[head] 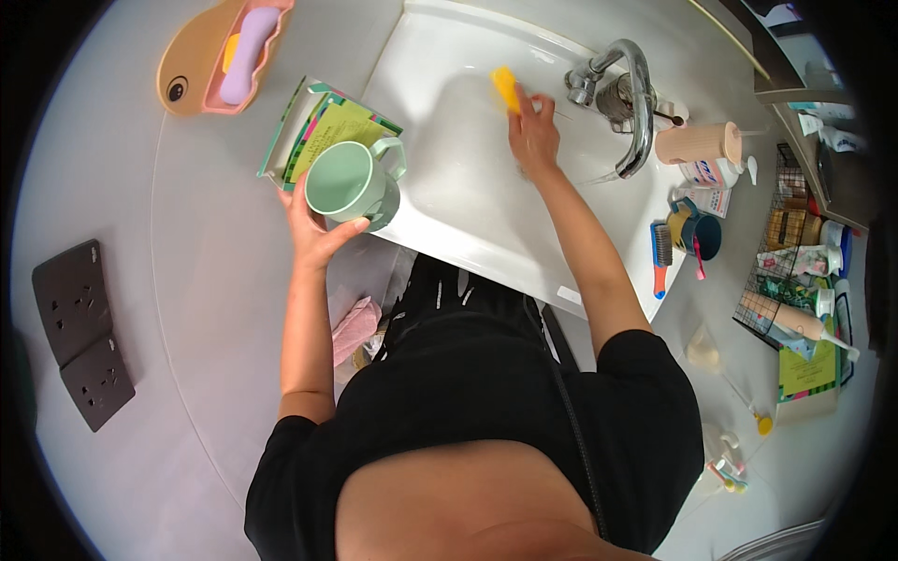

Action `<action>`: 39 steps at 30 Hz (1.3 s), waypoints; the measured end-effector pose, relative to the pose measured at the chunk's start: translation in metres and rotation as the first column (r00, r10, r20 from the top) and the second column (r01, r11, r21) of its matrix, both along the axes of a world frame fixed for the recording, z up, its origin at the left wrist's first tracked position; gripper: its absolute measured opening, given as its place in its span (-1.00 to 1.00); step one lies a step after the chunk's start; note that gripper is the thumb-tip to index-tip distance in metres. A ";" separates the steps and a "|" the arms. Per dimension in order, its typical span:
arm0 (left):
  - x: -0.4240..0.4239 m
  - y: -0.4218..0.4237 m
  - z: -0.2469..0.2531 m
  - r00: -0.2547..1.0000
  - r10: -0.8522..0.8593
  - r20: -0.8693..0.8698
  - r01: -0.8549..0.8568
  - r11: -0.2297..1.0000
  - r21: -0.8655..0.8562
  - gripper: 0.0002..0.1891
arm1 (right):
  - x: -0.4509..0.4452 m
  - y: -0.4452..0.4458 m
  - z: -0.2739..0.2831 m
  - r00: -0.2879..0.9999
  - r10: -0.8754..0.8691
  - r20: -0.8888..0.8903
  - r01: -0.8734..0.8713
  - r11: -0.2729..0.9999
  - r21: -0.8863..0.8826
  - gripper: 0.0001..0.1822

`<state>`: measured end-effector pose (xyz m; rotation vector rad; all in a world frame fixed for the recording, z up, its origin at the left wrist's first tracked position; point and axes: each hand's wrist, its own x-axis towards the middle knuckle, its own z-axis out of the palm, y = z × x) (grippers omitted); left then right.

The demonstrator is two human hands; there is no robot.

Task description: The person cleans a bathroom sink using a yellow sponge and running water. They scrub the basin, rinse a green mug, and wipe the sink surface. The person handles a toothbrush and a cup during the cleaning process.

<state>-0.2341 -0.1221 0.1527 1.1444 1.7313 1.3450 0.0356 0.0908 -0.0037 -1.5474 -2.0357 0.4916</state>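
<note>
My left hand (312,235) grips a pale green plastic mug (344,182) with its mouth towards me and its handle to the right. Just beyond the mug is an open-fronted box (337,130) with a green printed panel; whether my fingers also touch it, I cannot tell. Over the white basin (463,140), my right hand (534,133) holds a yellow sponge (505,88) at its fingertips. A thin stream of water (600,179) shows at the mouth of the curved chrome faucet (635,98), right of that hand.
On the basin's right rim are a peach tumbler (698,144), a pump bottle (712,173), a blue-handled brush (660,256) and a dark blue cup (701,235). A wire basket (768,280) holds toiletries. At upper left is an orange holder (182,66); dark sockets (84,333) are lower.
</note>
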 end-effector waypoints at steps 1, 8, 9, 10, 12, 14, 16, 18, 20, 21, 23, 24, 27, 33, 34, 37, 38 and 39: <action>0.001 0.000 0.002 1.000 0.000 -0.021 0.000 1.000 0.004 0.03 | -0.014 0.022 0.002 0.996 -0.080 0.039 0.079 0.997 0.026 -0.50; 0.000 -0.011 0.005 0.998 0.015 -0.065 -0.014 1.000 0.009 0.03 | -0.093 0.108 0.019 0.977 0.033 0.212 0.008 0.982 -0.188 -0.43; 0.003 -0.012 0.007 0.998 0.021 -0.060 -0.021 1.000 0.008 0.03 | -0.108 0.117 0.015 0.976 0.076 0.202 -0.046 0.988 -0.150 -0.44; 0.005 -0.012 0.009 0.998 0.027 -0.053 -0.026 1.000 0.008 0.03 | -0.122 0.129 0.012 0.974 0.118 0.194 -0.098 0.989 -0.111 -0.44; 0.003 -0.014 0.008 0.996 0.016 -0.093 -0.015 1.000 0.005 0.03 | -0.150 0.147 0.011 0.957 0.188 0.222 -0.175 0.982 -0.078 -0.46; -0.003 -0.015 0.003 0.983 -0.024 -0.180 0.024 1.000 -0.002 0.05 | -0.169 0.160 0.018 0.926 0.236 0.295 -0.217 0.972 -0.094 -0.47; -0.001 -0.015 0.007 0.984 -0.016 -0.179 0.012 1.000 -0.025 0.05 | -0.164 0.161 0.018 0.888 0.364 0.281 -0.346 0.931 -0.114 -0.46; 0.000 -0.021 0.005 0.987 -0.004 -0.160 -0.002 0.999 -0.037 0.06 | -0.151 0.150 0.006 0.751 0.607 0.261 -0.598 0.792 -0.123 -0.50; -0.006 -0.024 0.000 0.991 0.017 -0.130 -0.020 1.000 -0.021 0.05 | -0.141 0.132 0.010 0.550 0.800 0.240 -0.801 0.587 -0.119 -0.54; -0.005 -0.024 0.000 0.991 0.009 -0.132 -0.012 1.000 -0.020 0.05 | -0.140 0.135 0.005 0.693 0.692 0.201 -0.681 0.720 -0.130 -0.54; -0.006 -0.017 0.003 0.989 -0.011 -0.144 0.009 1.000 -0.012 0.05 | -0.143 0.153 -0.011 0.908 0.398 0.130 -0.377 0.912 -0.162 -0.53; -0.005 -0.013 0.009 0.980 -0.028 -0.197 0.022 0.999 -0.029 0.04 | -0.141 0.160 -0.008 0.944 0.275 0.182 -0.263 0.961 -0.086 -0.54; -0.007 -0.015 0.000 0.978 -0.010 -0.209 0.006 1.000 -0.016 0.04 | -0.144 0.159 -0.004 0.900 0.434 0.041 -0.435 0.899 0.043 -0.54; -0.013 -0.022 -0.005 0.987 0.017 -0.158 -0.014 1.000 0.019 0.04 | -0.123 0.098 0.001 0.420 0.892 0.168 -0.897 0.436 -0.069 -0.47; -0.013 -0.020 -0.005 0.989 0.020 -0.144 -0.018 1.000 0.018 0.04 | -0.128 0.104 0.000 0.543 0.824 0.160 -0.828 0.558 -0.062 -0.47; -0.012 -0.017 -0.008 0.996 0.039 -0.075 -0.037 0.999 0.023 0.04 | -0.135 0.107 0.000 0.755 0.651 0.079 -0.645 0.759 -0.085 -0.55; -0.017 -0.018 -0.012 0.996 0.035 -0.085 -0.033 0.999 0.029 0.04 | -0.138 0.102 -0.004 0.619 0.783 0.062 -0.782 0.622 -0.043 -0.57; -0.018 -0.019 -0.014 0.995 0.032 -0.094 -0.029 0.999 0.036 0.04 | -0.139 0.097 -0.008 0.459 0.887 0.054 -0.888 0.459 0.000 -0.59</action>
